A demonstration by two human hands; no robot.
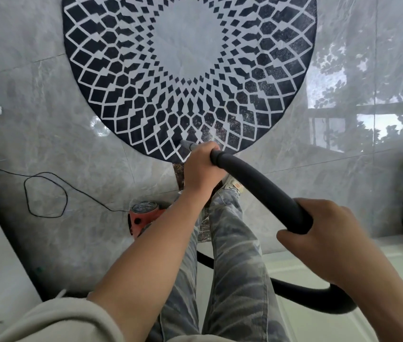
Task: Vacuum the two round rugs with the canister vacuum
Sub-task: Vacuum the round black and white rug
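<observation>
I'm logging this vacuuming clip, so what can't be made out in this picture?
Head view:
Round rug: far edge cut off by the top frame edge.
Nozzle: mostly hidden by the left hand; contact with rug unclear.
Canister vacuum: largely behind the left forearm and leg.
Hose: one stretch under the right hand.
Second rug: not in view.

Glossy marble-look floor tiles [47,149], short-pile woven rug [121,70], matt black hose [264,191].
</observation>
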